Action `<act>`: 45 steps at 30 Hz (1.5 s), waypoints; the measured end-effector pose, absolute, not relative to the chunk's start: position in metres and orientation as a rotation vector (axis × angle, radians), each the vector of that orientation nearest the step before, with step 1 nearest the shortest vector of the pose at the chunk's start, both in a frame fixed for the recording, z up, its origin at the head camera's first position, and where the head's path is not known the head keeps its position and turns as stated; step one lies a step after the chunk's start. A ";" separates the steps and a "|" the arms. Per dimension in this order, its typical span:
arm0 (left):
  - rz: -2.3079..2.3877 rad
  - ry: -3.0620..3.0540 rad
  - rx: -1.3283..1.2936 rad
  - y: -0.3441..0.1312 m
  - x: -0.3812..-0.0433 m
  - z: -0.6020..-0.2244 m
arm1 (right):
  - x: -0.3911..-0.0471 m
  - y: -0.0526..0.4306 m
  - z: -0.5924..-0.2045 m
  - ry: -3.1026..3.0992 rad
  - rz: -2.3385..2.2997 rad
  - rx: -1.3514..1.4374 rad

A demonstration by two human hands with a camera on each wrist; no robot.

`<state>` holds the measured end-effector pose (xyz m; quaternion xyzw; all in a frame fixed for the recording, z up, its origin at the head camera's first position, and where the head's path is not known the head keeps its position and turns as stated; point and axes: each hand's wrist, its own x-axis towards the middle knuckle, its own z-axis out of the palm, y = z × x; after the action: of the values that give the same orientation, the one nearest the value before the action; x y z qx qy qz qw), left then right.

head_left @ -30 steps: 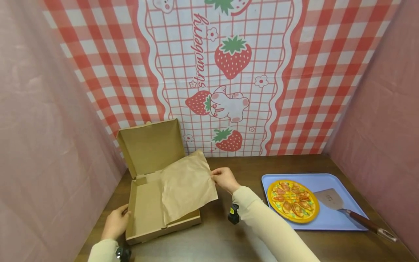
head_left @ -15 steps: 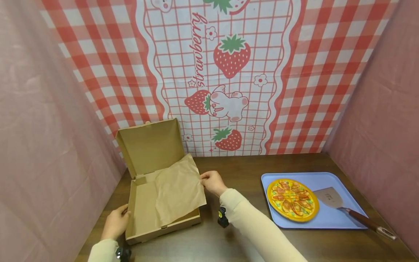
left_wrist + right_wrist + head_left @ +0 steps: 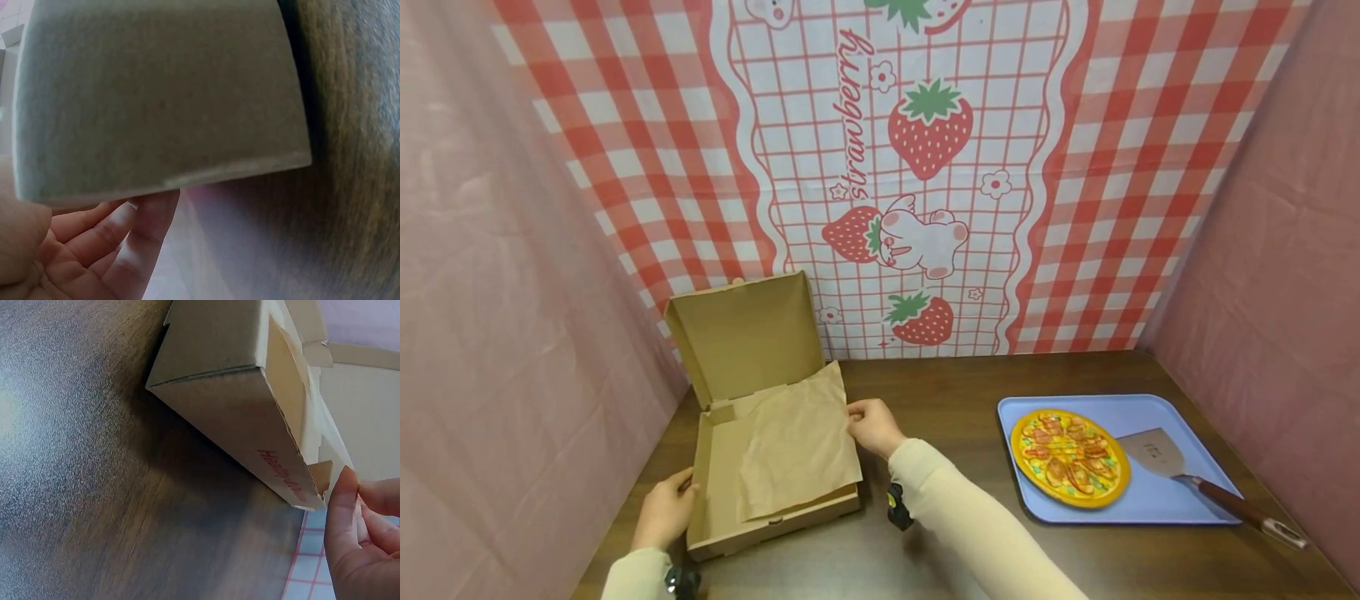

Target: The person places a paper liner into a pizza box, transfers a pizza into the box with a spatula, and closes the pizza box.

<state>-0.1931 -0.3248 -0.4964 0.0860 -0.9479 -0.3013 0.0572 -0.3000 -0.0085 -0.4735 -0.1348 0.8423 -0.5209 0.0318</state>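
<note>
A cardboard pizza box (image 3: 715, 479) stands on the table with its lid (image 3: 748, 337) raised against the back cloth. A sheet of brown paper (image 3: 801, 446) lies slanted over the right part of the box's base. My right hand (image 3: 874, 427) pinches the paper's right edge between thumb and fingers, just over the box's right wall. In the right wrist view the pinching fingertips (image 3: 347, 481) are beside that wall, which bears red print. My left hand (image 3: 664, 510) grips the box's left wall near the front. The left wrist view shows its fingers (image 3: 112, 234) partly hidden behind the cardboard.
On the right stands a blue tray (image 3: 1157, 508) bearing a pizza (image 3: 1070, 458) and a metal spatula (image 3: 1153, 452), whose brown handle overhangs the tray's front right corner. A checked strawberry cloth (image 3: 928, 250) hangs behind the brown table (image 3: 947, 500). Pink curtains (image 3: 497, 333) close both sides.
My right hand has moved left and slightly down with the paper, which now lies further over the box's base. My left hand and the box have stayed in place.
</note>
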 end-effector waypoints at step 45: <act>-0.914 -2.886 0.263 -0.325 -0.193 -0.495 | -0.288 -0.030 -0.477 2.432 -1.434 -0.620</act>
<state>-0.1935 -0.3247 -0.4955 0.0865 -0.9485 -0.3005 0.0516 -0.2877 -0.0303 -0.4773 -0.2128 0.8346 -0.4924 0.1253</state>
